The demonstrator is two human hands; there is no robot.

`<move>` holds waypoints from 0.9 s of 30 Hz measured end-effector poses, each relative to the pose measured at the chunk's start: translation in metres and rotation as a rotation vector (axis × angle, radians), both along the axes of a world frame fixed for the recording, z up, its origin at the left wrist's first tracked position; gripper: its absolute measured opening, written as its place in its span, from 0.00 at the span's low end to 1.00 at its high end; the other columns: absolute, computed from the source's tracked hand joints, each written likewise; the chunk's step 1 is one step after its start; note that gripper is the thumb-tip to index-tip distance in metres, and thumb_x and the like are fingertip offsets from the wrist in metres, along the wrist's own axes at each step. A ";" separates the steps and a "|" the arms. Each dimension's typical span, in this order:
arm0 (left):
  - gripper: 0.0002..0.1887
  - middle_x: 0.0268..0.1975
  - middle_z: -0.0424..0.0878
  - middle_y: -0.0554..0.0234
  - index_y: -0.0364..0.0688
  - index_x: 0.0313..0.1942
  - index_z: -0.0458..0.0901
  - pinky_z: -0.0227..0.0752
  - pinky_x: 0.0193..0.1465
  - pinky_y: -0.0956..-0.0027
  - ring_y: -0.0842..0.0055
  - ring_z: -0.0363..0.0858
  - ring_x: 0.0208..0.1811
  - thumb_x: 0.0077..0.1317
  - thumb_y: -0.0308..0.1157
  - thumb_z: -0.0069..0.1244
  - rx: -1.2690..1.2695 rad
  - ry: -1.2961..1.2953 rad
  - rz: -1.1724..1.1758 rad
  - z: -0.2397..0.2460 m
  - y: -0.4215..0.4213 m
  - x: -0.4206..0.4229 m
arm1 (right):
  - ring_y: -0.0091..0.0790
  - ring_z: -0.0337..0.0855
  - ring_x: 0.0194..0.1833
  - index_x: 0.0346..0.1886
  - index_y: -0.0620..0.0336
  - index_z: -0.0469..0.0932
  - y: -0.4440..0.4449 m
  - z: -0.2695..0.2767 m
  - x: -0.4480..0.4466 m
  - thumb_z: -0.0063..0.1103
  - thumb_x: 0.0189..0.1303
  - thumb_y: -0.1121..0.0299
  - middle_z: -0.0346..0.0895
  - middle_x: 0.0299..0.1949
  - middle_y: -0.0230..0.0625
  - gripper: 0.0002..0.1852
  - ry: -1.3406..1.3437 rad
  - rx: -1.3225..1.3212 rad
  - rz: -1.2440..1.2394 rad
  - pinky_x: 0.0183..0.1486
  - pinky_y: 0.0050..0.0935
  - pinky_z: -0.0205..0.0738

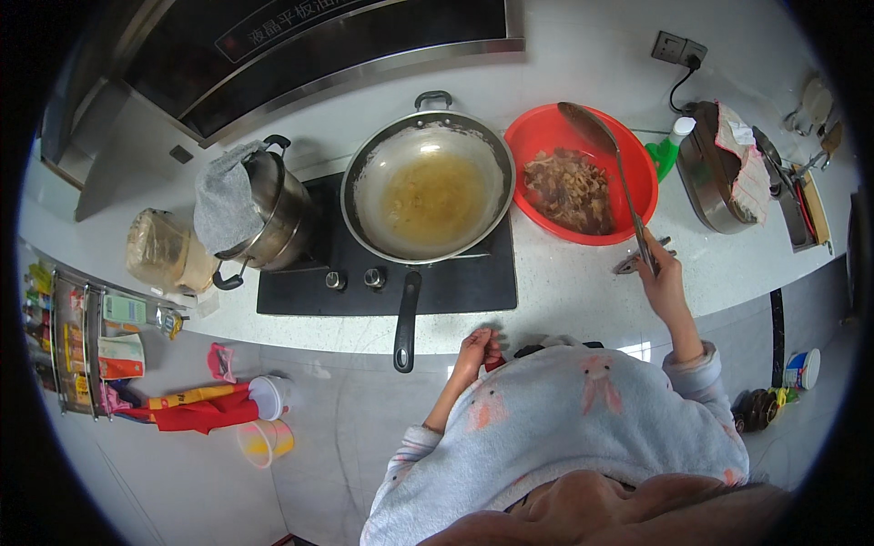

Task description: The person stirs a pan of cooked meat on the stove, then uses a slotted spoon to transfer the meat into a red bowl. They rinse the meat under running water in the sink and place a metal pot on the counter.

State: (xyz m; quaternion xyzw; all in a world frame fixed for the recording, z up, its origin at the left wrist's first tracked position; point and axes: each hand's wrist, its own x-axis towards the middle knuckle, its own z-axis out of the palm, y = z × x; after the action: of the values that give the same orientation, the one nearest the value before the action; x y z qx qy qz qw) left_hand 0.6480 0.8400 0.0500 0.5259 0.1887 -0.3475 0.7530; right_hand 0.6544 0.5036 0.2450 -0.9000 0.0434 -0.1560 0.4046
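My right hand (662,281) grips the handle of a long metal cooking ladle (627,184). The ladle's head rises over the far rim of a red plastic basin (631,222). Inside the basin lies a heap of brown, sliced food (570,188), perhaps meat. My left hand (480,347) is by the counter's front edge, fingers curled, with nothing visible in it. Left of the basin, a wok (355,218) sits on the black cooktop (300,297), its long black handle (407,324) pointing towards me. Yellowish liquid (437,198) covers the wok's bottom.
At left stands a steel pot (287,225) with a grey cloth (229,198) draped over it. A green bottle (662,155) and a metal container (703,184) are right of the basin. Beneath my right hand lies a small object (628,263). A range hood (328,54) overhangs the back.
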 end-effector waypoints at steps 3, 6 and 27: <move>0.13 0.26 0.75 0.69 0.42 0.40 0.77 0.73 0.28 0.77 0.81 0.76 0.25 0.70 0.42 0.42 -0.009 -0.018 0.030 0.003 0.001 -0.002 | 0.17 0.66 0.18 0.65 0.65 0.61 0.007 0.014 0.005 0.47 0.58 0.83 0.71 0.26 0.28 0.28 0.129 0.441 0.028 0.18 0.17 0.61; 0.13 0.26 0.75 0.69 0.42 0.39 0.77 0.73 0.27 0.78 0.82 0.76 0.25 0.70 0.41 0.41 -0.010 -0.015 0.070 0.003 0.005 -0.008 | 0.17 0.65 0.17 0.65 0.64 0.61 0.026 0.026 0.012 0.47 0.59 0.81 0.71 0.26 0.30 0.28 0.119 0.623 0.116 0.16 0.16 0.58; 0.13 0.26 0.77 0.70 0.42 0.42 0.76 0.70 0.27 0.79 0.83 0.75 0.22 0.70 0.42 0.40 0.019 0.024 0.247 -0.001 0.045 -0.041 | 0.19 0.68 0.16 0.62 0.62 0.66 0.140 -0.002 0.104 0.49 0.59 0.76 0.73 0.25 0.33 0.25 0.435 0.702 0.376 0.15 0.19 0.61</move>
State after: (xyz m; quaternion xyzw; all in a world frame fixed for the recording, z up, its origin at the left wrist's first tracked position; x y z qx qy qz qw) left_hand 0.6074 0.8847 0.0493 0.5015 0.2644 -0.2564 0.7829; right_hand 0.7582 0.6431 0.2429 -0.7125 0.0137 0.1373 0.6880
